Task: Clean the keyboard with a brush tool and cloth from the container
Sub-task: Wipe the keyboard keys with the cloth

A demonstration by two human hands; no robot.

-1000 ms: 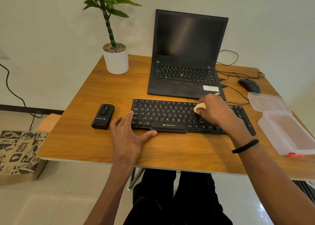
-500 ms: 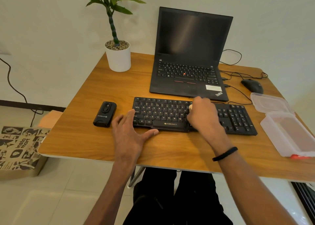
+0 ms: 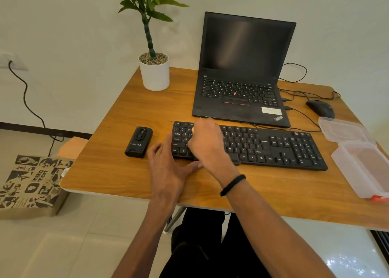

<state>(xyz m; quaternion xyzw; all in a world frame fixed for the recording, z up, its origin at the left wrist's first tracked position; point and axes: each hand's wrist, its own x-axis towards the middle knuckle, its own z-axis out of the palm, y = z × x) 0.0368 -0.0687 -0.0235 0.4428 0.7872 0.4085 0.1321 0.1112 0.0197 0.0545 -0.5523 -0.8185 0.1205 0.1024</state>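
Note:
A black keyboard (image 3: pixel 273 145) lies across the wooden table (image 3: pixel 117 168) in front of me. My right hand (image 3: pixel 207 140) sits over the keyboard's left end, fingers curled round a pale cloth (image 3: pixel 192 129) of which only a sliver shows at the knuckles. My left hand (image 3: pixel 168 164) rests flat on the table at the keyboard's front left corner, fingers spread and thumb along its front edge. A clear plastic container (image 3: pixel 362 168) stands open at the right, its lid (image 3: pixel 343 129) lying beside it. A black brush tool case (image 3: pixel 139 142) lies left of the keyboard.
An open black laptop (image 3: pixel 242 71) stands behind the keyboard, with cables and a black mouse (image 3: pixel 321 107) to its right. A potted plant (image 3: pixel 154 71) is at the back left. A printed paper bag (image 3: pixel 31 183) sits on the floor at the left.
My right hand has slid with the cloth from the right-middle of the keyboard to its left end. My left hand stays in place. The view has shifted left.

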